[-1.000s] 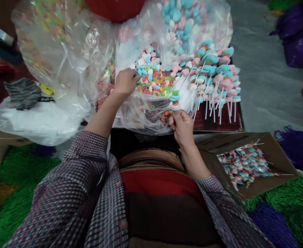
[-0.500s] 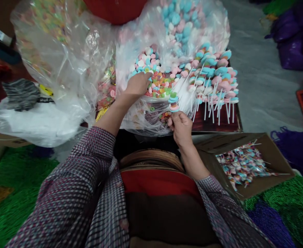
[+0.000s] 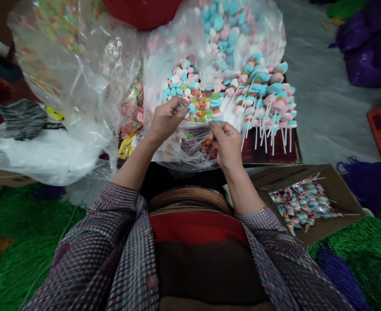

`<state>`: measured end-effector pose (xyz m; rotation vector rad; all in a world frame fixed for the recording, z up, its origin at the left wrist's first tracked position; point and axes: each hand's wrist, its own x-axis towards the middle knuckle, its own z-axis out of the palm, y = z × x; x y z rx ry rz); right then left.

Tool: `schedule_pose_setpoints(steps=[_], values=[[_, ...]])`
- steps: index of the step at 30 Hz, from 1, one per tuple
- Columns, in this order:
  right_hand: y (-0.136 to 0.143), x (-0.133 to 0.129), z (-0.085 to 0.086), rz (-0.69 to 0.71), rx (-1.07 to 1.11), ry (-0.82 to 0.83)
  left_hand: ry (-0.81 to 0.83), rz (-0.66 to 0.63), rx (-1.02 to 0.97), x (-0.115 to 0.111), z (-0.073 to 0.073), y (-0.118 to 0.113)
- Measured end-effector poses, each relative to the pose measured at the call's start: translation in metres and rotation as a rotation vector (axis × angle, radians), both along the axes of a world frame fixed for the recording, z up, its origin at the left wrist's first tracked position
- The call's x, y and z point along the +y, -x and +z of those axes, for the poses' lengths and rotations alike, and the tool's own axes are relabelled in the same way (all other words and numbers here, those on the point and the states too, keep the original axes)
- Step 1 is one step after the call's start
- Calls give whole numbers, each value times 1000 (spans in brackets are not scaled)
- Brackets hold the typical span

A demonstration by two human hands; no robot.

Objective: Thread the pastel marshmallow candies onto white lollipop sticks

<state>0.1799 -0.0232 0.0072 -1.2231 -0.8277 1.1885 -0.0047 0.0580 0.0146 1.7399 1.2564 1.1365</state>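
Note:
My right hand (image 3: 227,144) is closed around the lower end of a candy skewer (image 3: 216,107), held upright with blue, pink, brown and green sweets stacked on it. To its left, my left hand (image 3: 169,119) pinches thumb and fingertips together; a small pale bit shows at the tips, but I cannot make out what it is. It hovers at the near-left edge of a pile of gummy rings (image 3: 203,101). Behind that lie pink, white and blue marshmallow sweets (image 3: 185,75) on clear plastic. Finished-looking candy skewers (image 3: 264,95) are heaped to the right, white sticks pointing towards me.
Large clear bags of sweets (image 3: 232,30) stand at the back, beside a red container (image 3: 143,13). A cardboard box (image 3: 342,194) of wrapped skewers sits low at the right. At the left lie a grey knitted glove (image 3: 23,119) and a yellow cutter (image 3: 54,113).
My left hand has drawn back from the sweets towards me, its fingers now pinched. My right hand has raised the candy skewer slightly, away from me.

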Motion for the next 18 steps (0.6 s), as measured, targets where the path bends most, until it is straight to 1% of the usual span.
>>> schedule_pose_setpoints(steps=[4, 6, 8, 10, 13, 16, 18], values=[[9, 18, 3, 76, -28, 10, -138, -105, 67, -24, -7, -14], [10, 21, 1, 91, -36, 20, -131, -132, 18, -31, -14, -19], [8, 21, -3, 76, -40, 11, -41, -146, -117, -36, -21, -21], [4, 20, -5, 66, -43, -8, 100, -150, -287, -38, -27, -22], [-1, 15, -4, 93, -17, -30, 262, -102, -464, -40, -34, -22], [1, 10, 1, 177, 33, -39, 301, -48, -541, -42, -36, -23], [6, 8, 2, 221, 37, -37, 291, -50, -559, -44, -33, -25]])
